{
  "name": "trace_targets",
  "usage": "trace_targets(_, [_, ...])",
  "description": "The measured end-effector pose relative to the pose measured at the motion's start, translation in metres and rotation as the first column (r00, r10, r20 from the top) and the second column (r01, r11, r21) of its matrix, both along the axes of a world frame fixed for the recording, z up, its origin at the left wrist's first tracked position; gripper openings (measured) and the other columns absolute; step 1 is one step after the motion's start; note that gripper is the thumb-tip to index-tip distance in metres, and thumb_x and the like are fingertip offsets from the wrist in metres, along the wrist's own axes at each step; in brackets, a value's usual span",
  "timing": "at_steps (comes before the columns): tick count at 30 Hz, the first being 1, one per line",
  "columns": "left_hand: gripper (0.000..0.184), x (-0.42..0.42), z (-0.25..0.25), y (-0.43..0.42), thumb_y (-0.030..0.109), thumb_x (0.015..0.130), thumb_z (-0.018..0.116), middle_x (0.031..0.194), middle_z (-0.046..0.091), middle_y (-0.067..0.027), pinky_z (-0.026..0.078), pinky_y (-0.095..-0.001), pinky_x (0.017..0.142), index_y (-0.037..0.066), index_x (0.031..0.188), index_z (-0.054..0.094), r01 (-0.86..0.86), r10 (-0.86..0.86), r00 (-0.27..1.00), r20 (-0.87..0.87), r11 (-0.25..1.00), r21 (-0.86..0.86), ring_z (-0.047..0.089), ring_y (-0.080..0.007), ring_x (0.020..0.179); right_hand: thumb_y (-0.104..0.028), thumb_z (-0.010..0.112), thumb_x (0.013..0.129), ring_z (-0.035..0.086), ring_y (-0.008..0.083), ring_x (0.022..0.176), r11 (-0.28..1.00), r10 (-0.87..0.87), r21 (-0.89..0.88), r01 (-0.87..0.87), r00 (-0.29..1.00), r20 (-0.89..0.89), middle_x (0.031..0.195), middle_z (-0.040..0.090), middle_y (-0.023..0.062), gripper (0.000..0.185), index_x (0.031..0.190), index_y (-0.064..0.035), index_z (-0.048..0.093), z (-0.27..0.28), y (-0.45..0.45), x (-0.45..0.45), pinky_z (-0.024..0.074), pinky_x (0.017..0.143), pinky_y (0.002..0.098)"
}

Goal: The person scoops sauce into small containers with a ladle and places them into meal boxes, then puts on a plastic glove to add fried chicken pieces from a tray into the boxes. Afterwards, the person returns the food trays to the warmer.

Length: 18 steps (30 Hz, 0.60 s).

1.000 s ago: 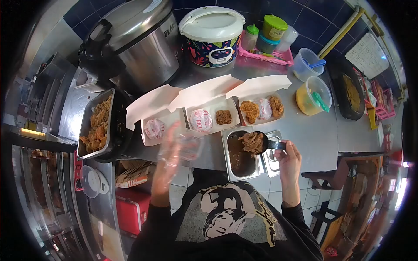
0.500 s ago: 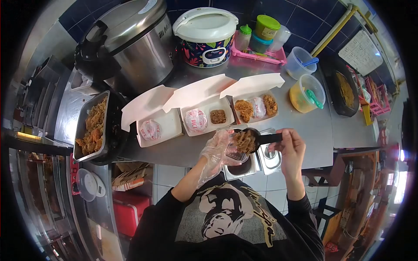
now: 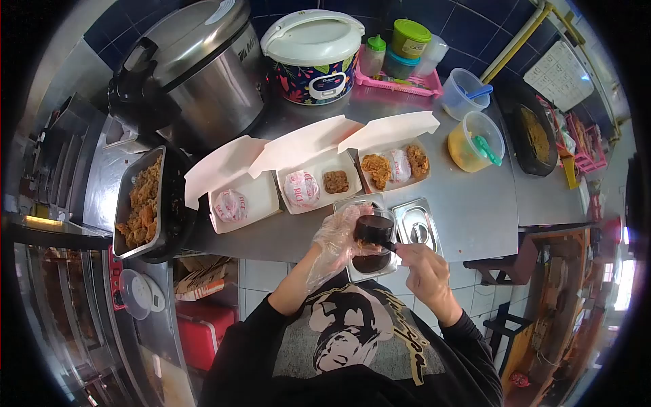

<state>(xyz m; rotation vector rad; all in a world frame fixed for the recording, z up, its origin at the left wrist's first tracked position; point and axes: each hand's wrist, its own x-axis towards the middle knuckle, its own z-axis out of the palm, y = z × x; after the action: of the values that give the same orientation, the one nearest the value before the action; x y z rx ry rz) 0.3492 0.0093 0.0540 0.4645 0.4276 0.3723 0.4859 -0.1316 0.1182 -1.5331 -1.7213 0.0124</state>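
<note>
Two hands, counter's point(image 3: 475, 227) front edge | left hand point(image 3: 341, 230) grips clear tub point(image 3: 385, 214): likely light, slick, flimsy; hold sides | right hand point(image 3: 426, 273) grips black ladle point(image 3: 373, 230): seemingly stiff; hold handle

A floral cooker point(image 3: 296, 78) (its lid point(image 3: 313, 35) white) stands beside a pink tray point(image 3: 400, 87).

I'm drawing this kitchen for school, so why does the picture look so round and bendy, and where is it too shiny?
Head view: black corners round it off, and the cabinet at far left bows, probably from a wide lens; head view: white glare on the steel counter left of the fried-food tray, and a washed-out patch at the right edge.
</note>
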Motion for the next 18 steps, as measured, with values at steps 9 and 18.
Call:
trace_targets(9, [0.033,0.007,0.007,0.003,0.026,0.093,0.051,0.117,0.053,-0.0123,0.053,-0.0547,0.082,0.005,0.119,0.046,0.011,-0.011,0.991,-0.133,1.000,0.002,0.055,-0.0294,0.108,0.018,0.053,0.064,0.065,0.0255,0.071,0.988,-0.054,0.146,0.051,0.998,0.012,0.087,0.065,0.0173,0.027,0.087,0.0047,0.055,0.008,-0.007,0.005,0.0537,0.058,0.0286])
trace_targets(18, [0.033,0.004,0.007,0.003,0.029,0.093,0.053,0.114,0.055,-0.0150,0.052,-0.0519,0.084,0.007,0.117,0.046,-0.001,0.005,0.998,-0.068,0.998,0.057,0.056,-0.0296,0.107,0.022,0.042,0.069,0.066,0.0195,0.068,0.987,-0.157,0.009,0.162,0.968,-0.197,0.083,0.067,0.0157,0.030,0.088,0.0059,0.058,-0.007,-0.005,0.001,0.0511,0.059,0.0227])
